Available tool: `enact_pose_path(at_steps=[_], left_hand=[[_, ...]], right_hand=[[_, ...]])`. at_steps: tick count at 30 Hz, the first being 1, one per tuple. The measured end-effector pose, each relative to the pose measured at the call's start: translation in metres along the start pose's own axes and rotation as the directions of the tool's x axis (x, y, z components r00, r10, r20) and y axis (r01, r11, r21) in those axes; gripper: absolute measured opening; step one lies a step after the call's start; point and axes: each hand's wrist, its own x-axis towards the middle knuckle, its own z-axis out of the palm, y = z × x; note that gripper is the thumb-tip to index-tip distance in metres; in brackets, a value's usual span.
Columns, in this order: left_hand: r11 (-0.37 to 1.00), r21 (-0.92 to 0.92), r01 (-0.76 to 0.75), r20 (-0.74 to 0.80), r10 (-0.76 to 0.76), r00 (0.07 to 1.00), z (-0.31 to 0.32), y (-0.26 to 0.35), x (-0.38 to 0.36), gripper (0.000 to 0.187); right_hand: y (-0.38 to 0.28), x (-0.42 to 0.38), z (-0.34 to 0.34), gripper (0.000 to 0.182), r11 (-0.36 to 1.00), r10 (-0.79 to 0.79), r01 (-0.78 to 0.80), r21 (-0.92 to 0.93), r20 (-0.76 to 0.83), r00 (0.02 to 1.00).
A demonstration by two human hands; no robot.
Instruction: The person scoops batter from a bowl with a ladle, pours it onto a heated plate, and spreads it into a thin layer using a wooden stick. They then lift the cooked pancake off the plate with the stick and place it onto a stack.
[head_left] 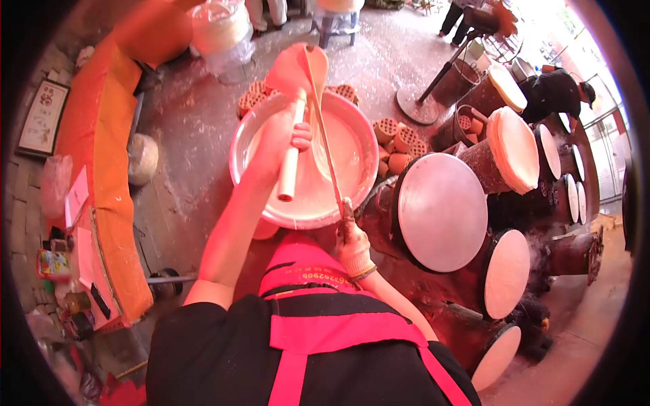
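Note:
A large round basin (240, 132) of pale batter stands in front of my body. My left hand (290, 135) is wrapped round the pale handle of a ladle (288, 71), whose broad head is raised over the basin's far rim. My right hand (353, 245), in a stained whitish glove, is closed on the near end of a long thin stick (328, 150). The stick runs from the basin's near rim up to the ladle head, and its far end lies against the ladle. Batter covers the glove's fingertips.
Round griddles (443, 212) on dark stoves crowd the right side, with a stack of thin pancakes (516, 150) behind. Perforated briquettes (405, 138) lie by the basin. An orange-covered table (112, 162) stands left. A person in black (552, 95) bends at far right.

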Motion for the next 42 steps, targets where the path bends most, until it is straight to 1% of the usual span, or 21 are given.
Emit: enact_pose_path(at_steps=[2, 5, 6, 7, 10, 13, 15, 16, 17, 19, 20, 23, 26, 27, 28, 31, 34, 37, 38, 41, 42], left_hand=[[0.998, -0.033, 0.057, 0.077, -0.054, 0.996, 0.044, 0.032, -0.022, 0.025], [0.953, 0.262, -0.152, 0.213, 0.097, 0.972, 0.113, 0.074, -0.063, 0.021], [0.943, 0.309, -0.121, 0.277, 0.032, 0.960, 0.127, 0.097, -0.069, 0.021], [0.885, 0.408, -0.223, 0.198, 0.153, 0.968, 0.154, 0.105, -0.088, 0.022], [0.608, 0.718, -0.338, 0.241, 0.238, 0.941, 0.172, 0.144, -0.091, 0.031], [0.534, 0.836, -0.129, 0.006, 0.226, 0.974, 0.132, 0.156, -0.044, 0.033], [0.676, 0.702, 0.224, -0.164, -0.152, 0.975, 0.090, 0.168, -0.004, 0.033], [0.745, 0.576, 0.337, -0.255, -0.228, 0.940, 0.080, 0.161, 0.008, 0.029], [0.789, 0.429, 0.440, -0.333, -0.314, 0.889, 0.070, 0.151, 0.018, 0.026], [0.737, 0.298, 0.607, -0.358, -0.503, 0.787, 0.051, 0.133, 0.037, 0.027], [0.675, 0.298, 0.674, -0.335, -0.587, 0.737, 0.047, 0.125, 0.047, 0.028], [0.472, 0.602, 0.644, -0.329, -0.588, 0.739, 0.081, 0.096, 0.060, 0.021], [0.037, 0.970, 0.239, -0.195, -0.468, 0.862, 0.132, 0.062, 0.084, 0.018], [-0.099, 0.992, 0.081, -0.118, -0.451, 0.885, 0.150, 0.047, 0.091, 0.018], [-0.126, 0.992, -0.022, -0.035, -0.429, 0.903, 0.171, 0.029, 0.093, 0.020], [-0.447, 0.825, -0.346, 0.203, -0.335, 0.920, 0.237, -0.044, 0.069, 0.025], [-0.512, 0.634, -0.580, 0.416, -0.406, 0.814, 0.261, -0.120, 0.074, 0.028], [-0.607, 0.417, -0.677, 0.634, -0.340, 0.695, 0.256, -0.201, 0.076, 0.022], [-0.597, 0.485, -0.639, 0.590, -0.315, 0.743, 0.255, -0.225, 0.070, 0.021], [-0.478, 0.547, -0.687, 0.625, -0.313, 0.716, 0.222, -0.289, 0.071, 0.023], [-0.446, 0.564, -0.695, 0.630, -0.312, 0.712, 0.207, -0.309, 0.075, 0.025]], right_hand=[[-0.014, 0.026, -0.006, 0.083, 0.995, -0.087, 0.090, 0.034, -0.091, 0.992], [-0.037, 0.072, -0.027, 0.081, 0.968, -0.226, 0.244, 0.060, -0.216, 0.950], [-0.046, 0.090, -0.039, 0.080, 0.951, -0.277, 0.304, 0.063, -0.266, 0.923], [-0.051, 0.104, -0.051, 0.081, 0.940, -0.308, 0.335, 0.059, -0.273, 0.911], [-0.066, 0.139, -0.084, 0.081, 0.920, -0.381, 0.390, -0.042, -0.326, 0.865], [-0.058, 0.152, -0.078, 0.080, 0.910, -0.415, 0.373, -0.183, -0.408, 0.813], [-0.042, 0.145, -0.063, 0.080, 0.923, -0.382, 0.321, -0.214, -0.384, 0.841], [-0.028, 0.135, -0.059, 0.077, 0.954, -0.196, 0.133, -0.267, -0.225, 0.954], [-0.015, 0.123, -0.059, 0.077, 0.962, -0.134, 0.088, -0.260, -0.163, 0.978], [0.009, 0.089, -0.063, 0.076, 0.968, 0.014, -0.022, -0.248, -0.036, 0.999], [0.019, 0.070, -0.066, 0.075, 0.974, -0.193, 0.159, -0.160, -0.226, 0.955], [0.032, 0.017, -0.105, 0.064, 0.989, 0.049, -0.087, -0.121, -0.287, 0.957], [0.034, -0.004, -0.162, 0.045, 0.973, 0.230, -0.217, 0.083, -0.224, 0.947], [0.029, -0.008, -0.185, 0.044, 0.949, 0.302, -0.279, 0.146, -0.171, 0.938], [0.024, -0.008, -0.205, 0.042, 0.953, 0.275, -0.243, 0.183, -0.178, 0.945], [0.027, -0.003, -0.259, 0.044, 0.989, 0.141, -0.145, 0.002, -0.257, 0.956], [0.031, -0.003, -0.302, 0.046, 0.990, 0.105, -0.132, -0.054, -0.347, 0.932], [0.052, -0.034, -0.329, 0.047, 0.925, 0.381, -0.348, 0.154, -0.353, 0.855], [0.060, -0.046, -0.335, 0.047, 0.885, 0.462, -0.402, 0.233, -0.348, 0.816], [0.105, -0.109, -0.328, 0.045, 0.600, 0.757, -0.557, 0.574, -0.183, 0.627], [0.126, -0.132, -0.314, 0.046, 0.492, 0.781, -0.467, 0.735, -0.135, 0.609]])
